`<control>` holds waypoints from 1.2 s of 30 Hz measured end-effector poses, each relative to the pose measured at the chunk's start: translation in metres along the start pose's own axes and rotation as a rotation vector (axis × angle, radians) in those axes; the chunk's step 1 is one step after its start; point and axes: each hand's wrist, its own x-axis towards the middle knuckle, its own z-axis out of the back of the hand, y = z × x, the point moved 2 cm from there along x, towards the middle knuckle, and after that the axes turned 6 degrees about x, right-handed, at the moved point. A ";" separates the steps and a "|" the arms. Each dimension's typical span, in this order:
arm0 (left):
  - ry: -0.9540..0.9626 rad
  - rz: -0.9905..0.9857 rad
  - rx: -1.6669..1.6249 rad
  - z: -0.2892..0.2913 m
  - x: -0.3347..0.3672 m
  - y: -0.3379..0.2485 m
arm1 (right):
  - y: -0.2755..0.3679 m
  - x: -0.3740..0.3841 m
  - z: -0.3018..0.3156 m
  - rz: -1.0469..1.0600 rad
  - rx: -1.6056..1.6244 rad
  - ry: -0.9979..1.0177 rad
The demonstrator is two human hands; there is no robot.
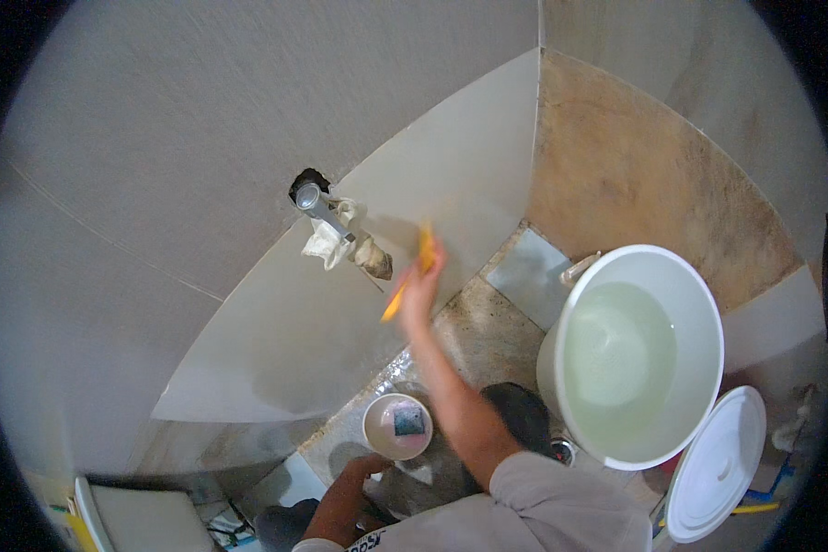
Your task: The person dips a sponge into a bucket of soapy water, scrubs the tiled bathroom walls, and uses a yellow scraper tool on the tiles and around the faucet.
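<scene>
My right hand [421, 285] reaches out to the pale wall tile [469, 156] and is closed round a long, narrow orange thing [426, 241]. Motion blurs both, so its exact kind does not show; it could be a brush or a pad seen edge-on. Low in the view, my left hand [370, 465] is at the near side of a small white bucket [370, 442], with its fingers mostly hidden. Inside this bucket is a dark blue square sponge or pad [409, 421] in cloudy liquid.
A metal pipe fitting wrapped in cloth [320, 210] juts from a hole in the wall, left of my right hand. A large white tub of water [704, 304] stands at the right, a white lid [727, 460] beside it. Wet floor tiles [488, 317] run along the wall.
</scene>
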 end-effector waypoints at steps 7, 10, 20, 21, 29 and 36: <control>0.135 -0.126 0.114 0.036 0.014 0.037 | 0.058 -0.027 -0.016 -0.054 -0.079 0.217; 0.161 -0.148 0.164 0.039 0.024 0.048 | -0.004 -0.020 0.033 0.307 -0.354 0.468; 0.135 -0.132 0.281 0.024 0.023 0.064 | -0.005 -0.063 0.015 0.437 -0.458 0.555; 0.070 -0.043 0.248 0.022 0.021 0.069 | -0.019 -0.065 0.020 0.411 -0.503 0.535; -0.112 -0.156 0.196 -0.007 0.039 0.089 | 0.038 -0.049 -0.007 0.323 -0.573 0.525; -0.065 -0.094 0.256 0.014 0.067 0.130 | -0.041 -0.050 0.064 0.534 -0.482 0.432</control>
